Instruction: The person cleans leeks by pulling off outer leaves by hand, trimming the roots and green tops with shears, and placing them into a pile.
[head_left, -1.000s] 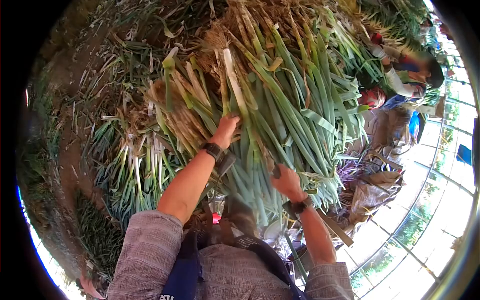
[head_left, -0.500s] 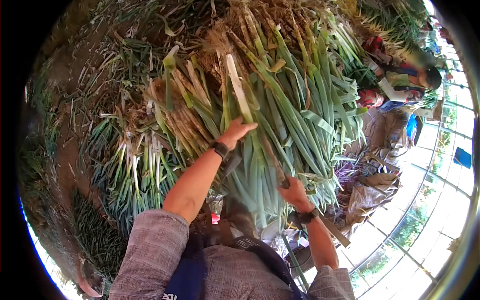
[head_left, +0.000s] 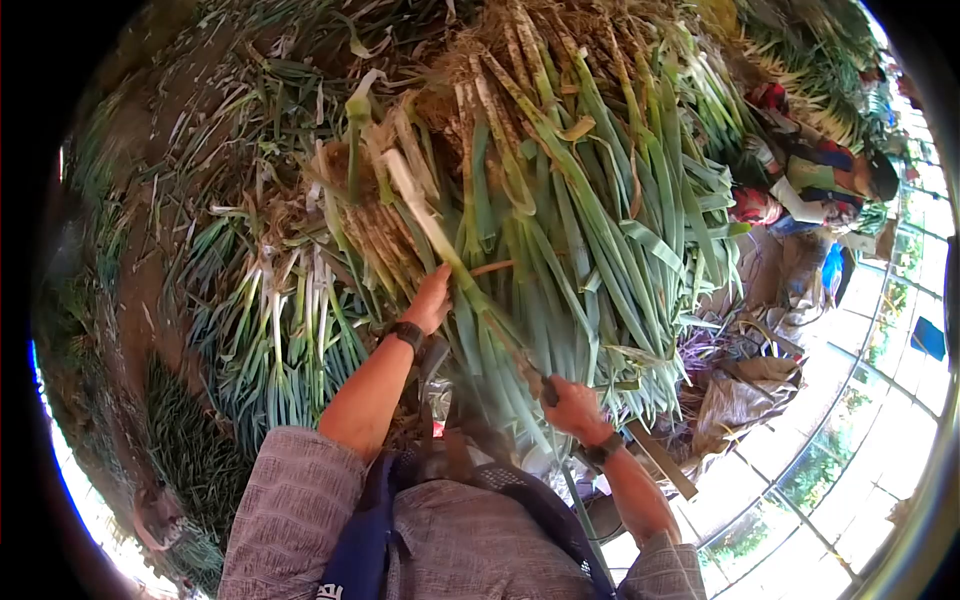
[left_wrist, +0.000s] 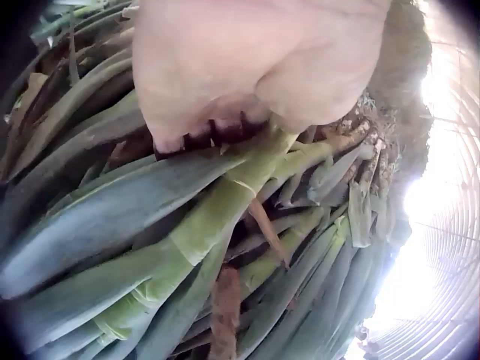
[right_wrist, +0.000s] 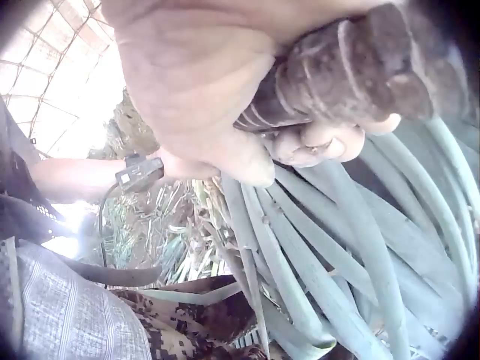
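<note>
My left hand (head_left: 430,300) grips a leek (head_left: 425,215) around its stalk, with the peeled white end pointing up and left. In the left wrist view, the fingers curl round the green part of this leek (left_wrist: 217,214). My right hand (head_left: 575,410) holds a knife by its dark, ridged handle (right_wrist: 337,67). Its narrow brown blade (head_left: 525,368) points up-left and overlaps the held leek's leaves in the head view. Beneath both hands spreads a large heap of leeks (head_left: 610,230), roots away from me and leaves toward me.
A smaller pile of leeks (head_left: 290,310) lies to the left, beside ground strewn with leaf scraps (head_left: 180,180). Another person (head_left: 815,180) works among leeks at the far right. A brown sack (head_left: 745,390) lies right of the heap, near a mesh wall (head_left: 850,440).
My left hand has shifted left and lower with the leek, whose white end has swung left. The right hand first moved away to the right, then came back slightly left and lower with the knife.
</note>
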